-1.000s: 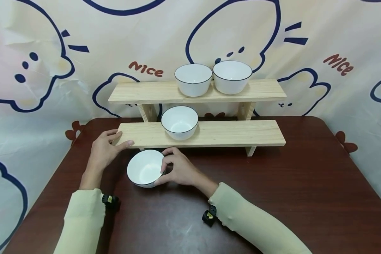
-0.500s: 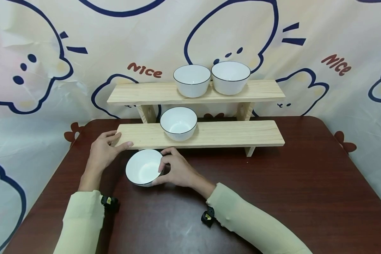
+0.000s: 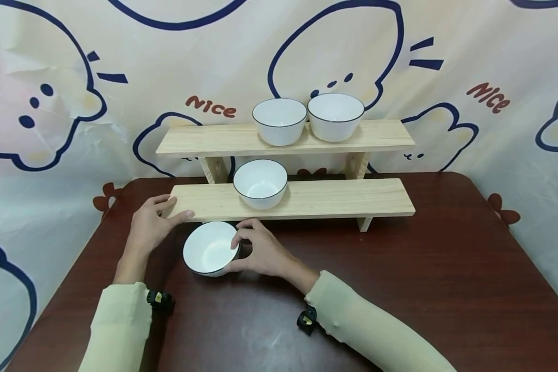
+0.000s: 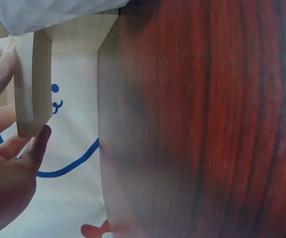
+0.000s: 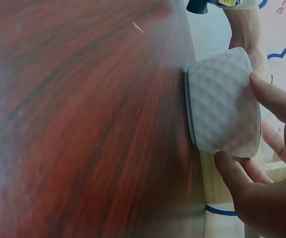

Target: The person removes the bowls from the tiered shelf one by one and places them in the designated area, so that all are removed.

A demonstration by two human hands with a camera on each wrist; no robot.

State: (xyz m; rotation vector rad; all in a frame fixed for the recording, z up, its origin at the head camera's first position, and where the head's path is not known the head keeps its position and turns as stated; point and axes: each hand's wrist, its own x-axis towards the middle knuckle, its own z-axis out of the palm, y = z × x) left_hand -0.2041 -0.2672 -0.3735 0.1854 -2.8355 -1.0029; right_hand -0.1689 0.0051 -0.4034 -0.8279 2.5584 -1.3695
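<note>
On the table, in front of the lower shelf board's left part, stands a white bowl point(image 3: 208, 249) with a dark rim. My right hand point(image 3: 264, 250) holds it by its right side, thumb near the front and fingers at the rim. The right wrist view shows the diamond-patterned outer wall of this bowl point(image 5: 222, 104) between thumb and fingers. My left hand point(image 3: 150, 223) grips the left end of the lower wooden shelf board point(image 3: 339, 199). In the left wrist view, thumb and fingers lie on either side of that board's end point(image 4: 33, 89).
A similar bowl point(image 3: 260, 185) stands on the lower board. Two more, a left bowl point(image 3: 279, 123) and a right bowl point(image 3: 336, 118), sit side by side on the upper board point(image 3: 204, 139). Behind the dark brown table point(image 3: 400, 289) hangs a cartoon-printed cloth point(image 3: 167, 67).
</note>
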